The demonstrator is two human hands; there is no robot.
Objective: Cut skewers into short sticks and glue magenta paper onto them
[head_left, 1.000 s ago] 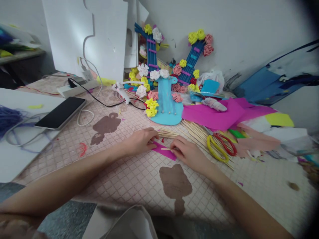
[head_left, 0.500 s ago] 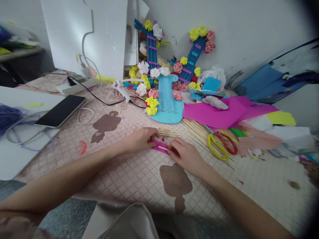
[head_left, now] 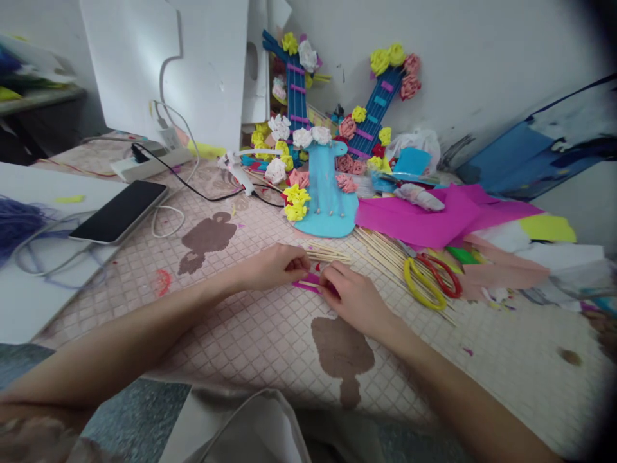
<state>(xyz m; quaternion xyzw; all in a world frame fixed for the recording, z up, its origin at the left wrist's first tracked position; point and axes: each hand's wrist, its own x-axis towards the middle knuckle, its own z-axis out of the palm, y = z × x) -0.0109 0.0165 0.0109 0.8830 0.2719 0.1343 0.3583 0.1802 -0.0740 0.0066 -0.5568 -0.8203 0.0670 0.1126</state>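
Note:
A small magenta paper strip (head_left: 310, 282) lies on the pink checked tablecloth (head_left: 250, 334), with a thin wooden stick (head_left: 308, 285) across it. My left hand (head_left: 277, 265) pinches the strip's left end with curled fingers. My right hand (head_left: 348, 297) presses down on its right part, fingers bent over the paper and stick. The two hands nearly touch, and most of the strip is hidden under them.
A bundle of wooden sticks (head_left: 380, 251) and yellow-and-red scissors (head_left: 427, 278) lie right of the hands. Behind stand blue guitar shapes with paper roses (head_left: 328, 186), magenta paper sheets (head_left: 434, 215), a glue gun (head_left: 238, 168), a phone (head_left: 118, 211) and white foam boards (head_left: 183, 71).
My right hand has slid left toward my left hand, covering more of the magenta strip. The visible part of the strip has shrunk.

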